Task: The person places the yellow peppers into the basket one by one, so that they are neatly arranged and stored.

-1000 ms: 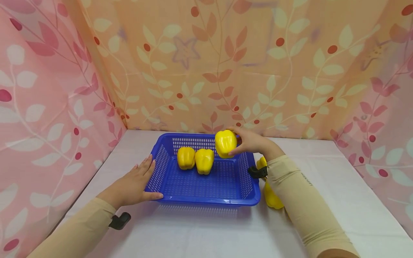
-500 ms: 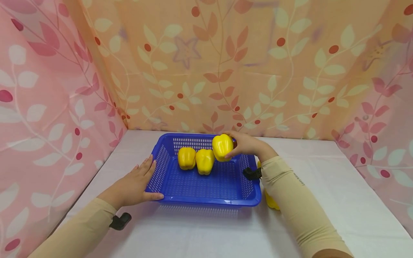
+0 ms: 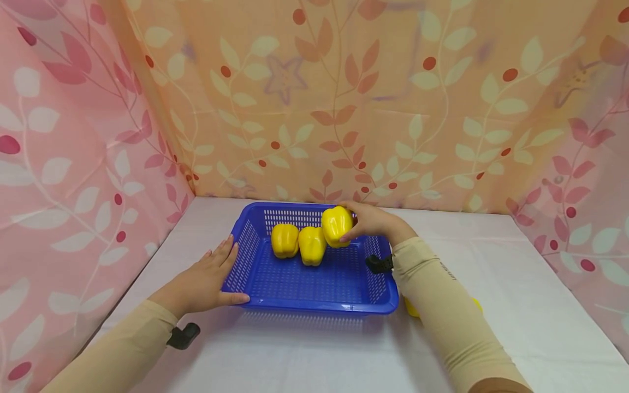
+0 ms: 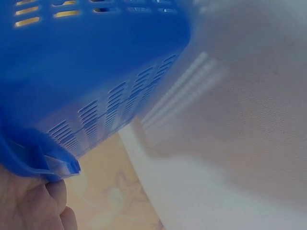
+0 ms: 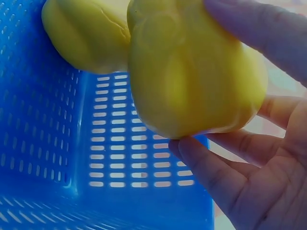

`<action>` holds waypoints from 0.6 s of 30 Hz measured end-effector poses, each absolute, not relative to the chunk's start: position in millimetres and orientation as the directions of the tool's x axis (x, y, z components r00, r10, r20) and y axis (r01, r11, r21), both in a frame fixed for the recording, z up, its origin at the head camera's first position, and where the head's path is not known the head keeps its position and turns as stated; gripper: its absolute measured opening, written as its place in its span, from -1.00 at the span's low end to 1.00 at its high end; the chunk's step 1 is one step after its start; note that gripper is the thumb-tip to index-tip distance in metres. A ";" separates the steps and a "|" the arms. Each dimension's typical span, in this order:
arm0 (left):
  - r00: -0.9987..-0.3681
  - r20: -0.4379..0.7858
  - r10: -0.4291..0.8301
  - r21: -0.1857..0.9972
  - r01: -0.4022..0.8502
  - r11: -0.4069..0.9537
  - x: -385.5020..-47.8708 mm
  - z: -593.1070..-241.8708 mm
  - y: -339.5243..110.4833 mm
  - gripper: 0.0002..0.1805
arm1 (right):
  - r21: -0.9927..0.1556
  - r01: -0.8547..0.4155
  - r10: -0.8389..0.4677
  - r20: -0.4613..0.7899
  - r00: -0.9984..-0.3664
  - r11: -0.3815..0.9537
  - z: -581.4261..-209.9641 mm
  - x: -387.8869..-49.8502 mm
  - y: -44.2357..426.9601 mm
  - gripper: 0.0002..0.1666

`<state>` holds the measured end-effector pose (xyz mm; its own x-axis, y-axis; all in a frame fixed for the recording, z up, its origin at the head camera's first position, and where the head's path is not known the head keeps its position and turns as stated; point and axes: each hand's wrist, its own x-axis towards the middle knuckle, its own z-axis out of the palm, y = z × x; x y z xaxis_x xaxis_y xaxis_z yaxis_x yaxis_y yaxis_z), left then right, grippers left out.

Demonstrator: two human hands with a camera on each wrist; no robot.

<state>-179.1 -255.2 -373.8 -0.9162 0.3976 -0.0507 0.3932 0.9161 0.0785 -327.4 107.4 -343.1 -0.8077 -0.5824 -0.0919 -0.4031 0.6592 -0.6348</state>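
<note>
My right hand (image 3: 375,222) holds a yellow bell pepper (image 3: 336,226) over the back right part of a blue plastic basket (image 3: 319,307). In the right wrist view, thumb and fingers grip this pepper (image 5: 192,81) from both sides, with basket mesh behind it. Two more yellow bell peppers, one on the left (image 3: 284,240) and one in the middle (image 3: 312,246), lie side by side inside the basket near its back wall. My left hand (image 3: 203,281) rests on the basket's left rim, fingers extended and thumb on the front corner.
Right of the basket, yellow bits (image 3: 411,308) show around the right sleeve (image 3: 442,305), which hides most of them. A white cloth (image 3: 295,355) covers the table. Patterned fabric (image 3: 314,109) hangs at the back and both sides.
My right hand has moved left and slightly down with its pepper, closer to the middle pepper. The right forearm has shifted left too. My left hand stays where it was.
</note>
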 end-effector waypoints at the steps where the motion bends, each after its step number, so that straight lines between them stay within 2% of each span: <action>1: -0.916 -0.051 0.398 0.077 0.393 0.916 -179.0 -373.6 -255.1 0.30 | -0.635 -0.407 -0.587 -0.090 -0.805 0.656 -344.2 -328.3 107.2 0.02; 8: -0.915 -0.049 0.400 0.072 0.396 0.915 -178.9 -373.0 -254.7 0.30 | -0.621 -0.418 -0.587 -0.085 -0.805 0.663 -349.1 -334.0 106.3 0.08; 18: -0.918 -0.044 0.395 0.064 0.392 0.918 -180.9 -377.2 -256.6 0.31 | -0.629 -0.389 -0.570 -0.106 -0.815 0.673 -348.2 -334.2 106.6 -0.05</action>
<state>-180.9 -256.6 -377.2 -0.9175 0.3952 -0.0442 0.3922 0.9177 0.0640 -334.2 106.6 -348.2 -0.8147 -0.5700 -0.1064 -0.3891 0.6734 -0.6286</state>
